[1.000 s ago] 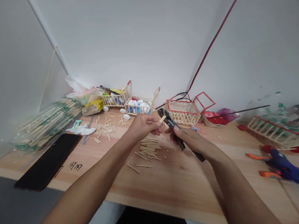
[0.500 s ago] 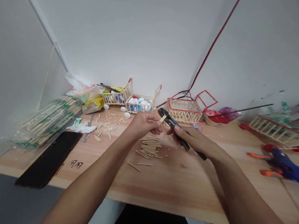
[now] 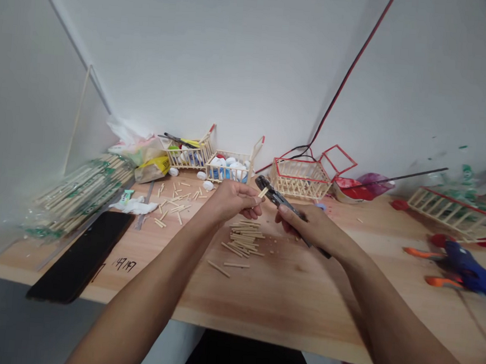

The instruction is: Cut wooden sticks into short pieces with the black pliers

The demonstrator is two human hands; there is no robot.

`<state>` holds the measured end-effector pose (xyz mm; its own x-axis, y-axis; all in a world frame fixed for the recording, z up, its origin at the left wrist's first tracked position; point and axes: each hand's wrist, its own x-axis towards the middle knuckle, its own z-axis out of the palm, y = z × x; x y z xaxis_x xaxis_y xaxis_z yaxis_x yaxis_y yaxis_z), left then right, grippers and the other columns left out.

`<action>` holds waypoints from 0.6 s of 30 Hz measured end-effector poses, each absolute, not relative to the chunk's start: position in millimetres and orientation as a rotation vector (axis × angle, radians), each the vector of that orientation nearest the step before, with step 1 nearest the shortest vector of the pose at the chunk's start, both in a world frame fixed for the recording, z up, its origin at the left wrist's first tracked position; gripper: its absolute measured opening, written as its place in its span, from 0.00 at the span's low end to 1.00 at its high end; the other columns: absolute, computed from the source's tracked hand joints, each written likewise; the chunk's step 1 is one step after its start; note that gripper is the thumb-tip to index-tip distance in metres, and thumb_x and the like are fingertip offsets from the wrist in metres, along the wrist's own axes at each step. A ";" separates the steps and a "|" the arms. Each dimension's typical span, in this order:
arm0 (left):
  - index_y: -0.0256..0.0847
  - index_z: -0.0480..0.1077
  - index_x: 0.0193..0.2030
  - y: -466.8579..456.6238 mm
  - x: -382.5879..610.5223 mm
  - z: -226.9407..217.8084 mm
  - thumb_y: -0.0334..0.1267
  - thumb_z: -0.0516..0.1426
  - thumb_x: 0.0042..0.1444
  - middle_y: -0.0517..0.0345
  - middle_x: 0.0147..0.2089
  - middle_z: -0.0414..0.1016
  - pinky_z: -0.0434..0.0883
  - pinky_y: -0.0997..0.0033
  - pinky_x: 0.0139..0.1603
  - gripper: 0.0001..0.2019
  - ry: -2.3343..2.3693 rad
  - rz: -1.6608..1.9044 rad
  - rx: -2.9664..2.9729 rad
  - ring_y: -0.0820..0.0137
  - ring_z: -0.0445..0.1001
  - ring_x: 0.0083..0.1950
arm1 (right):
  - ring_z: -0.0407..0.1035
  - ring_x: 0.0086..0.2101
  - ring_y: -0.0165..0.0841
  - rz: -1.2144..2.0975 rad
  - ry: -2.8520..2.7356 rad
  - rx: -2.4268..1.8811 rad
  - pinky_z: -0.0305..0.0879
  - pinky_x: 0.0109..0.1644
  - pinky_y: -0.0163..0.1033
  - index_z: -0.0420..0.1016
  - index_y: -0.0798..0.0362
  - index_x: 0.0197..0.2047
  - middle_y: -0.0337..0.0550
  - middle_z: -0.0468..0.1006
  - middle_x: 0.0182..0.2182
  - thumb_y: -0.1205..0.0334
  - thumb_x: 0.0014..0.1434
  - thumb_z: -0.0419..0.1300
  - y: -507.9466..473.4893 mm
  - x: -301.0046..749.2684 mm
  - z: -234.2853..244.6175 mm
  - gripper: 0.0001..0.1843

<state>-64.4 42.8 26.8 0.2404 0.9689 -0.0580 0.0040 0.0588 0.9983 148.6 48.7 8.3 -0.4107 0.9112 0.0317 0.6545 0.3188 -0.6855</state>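
Observation:
My left hand (image 3: 234, 199) is closed in a pinch on short wooden sticks (image 3: 263, 192), whose ends stick out to the right. Wrapped around the handles of dark pliers (image 3: 279, 198) is my right hand (image 3: 313, 225). The pliers' jaws point up and left, close to the stick ends; I cannot tell whether they touch. On the table below my hands lies a pile of cut wooden sticks (image 3: 245, 237), with two loose ones in front of it. Shorter stick pieces (image 3: 176, 203) are scattered to the left.
Stick-built baskets (image 3: 300, 178) stand along the wall, two holding caps and tools. Bagged sticks (image 3: 84, 195) and a black phone-like slab (image 3: 79, 256) lie at left. A blue glue gun-like tool (image 3: 472, 267) and orange-tipped clamp parts (image 3: 422, 253) lie at right.
The pliers' handles have come slightly closer together in my right hand. Both hands stay nearly in place, and the view has shifted a little.

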 end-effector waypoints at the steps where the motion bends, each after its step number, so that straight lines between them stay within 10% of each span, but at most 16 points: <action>1: 0.30 0.73 0.26 42.7 -64.9 27.2 0.28 0.60 0.51 0.54 0.22 0.75 0.71 0.77 0.26 0.05 1.052 0.984 1.269 0.76 0.73 0.22 | 0.68 0.25 0.33 0.821 -2.183 -1.390 0.59 0.28 0.37 0.76 0.54 0.31 0.44 0.76 0.24 0.33 0.62 0.45 48.2 148.0 8.7 0.34; 18: 0.31 0.74 0.23 47.6 -68.8 21.7 0.27 0.61 0.51 0.53 0.22 0.76 0.72 0.75 0.27 0.07 1.091 0.945 1.271 0.75 0.73 0.22 | 0.60 0.23 0.31 0.690 -2.238 -1.425 0.48 0.28 0.38 0.64 0.52 0.23 0.40 0.67 0.19 0.32 0.62 0.41 47.1 141.2 4.2 0.34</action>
